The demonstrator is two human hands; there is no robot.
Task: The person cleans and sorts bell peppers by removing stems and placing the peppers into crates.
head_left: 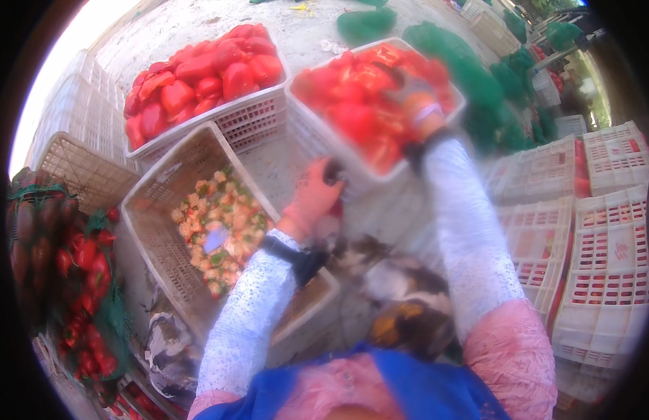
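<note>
My left hand [315, 195], in an orange glove, is beside the near edge of a white plastic crate [377, 181] full of red bell peppers [351, 113]. Its fingers curl near something dark, too blurred to make out. My right hand [416, 97], gloved and blurred, rests over the peppers at that crate's right side; whether it grips one cannot be told. Some peppers there look cut open. Under my left forearm stands a worn crate [172, 283] with pepper cores and bits of green stem [219, 226] on its bottom.
A second white crate [209, 123] heaped with red peppers stands at the upper left. Empty-looking crates [88, 152] lean at the far left, above green net sacks of red peppers [88, 262]. Stacked crates [608, 262] line the right. Green netting [461, 68] lies on the ground beyond.
</note>
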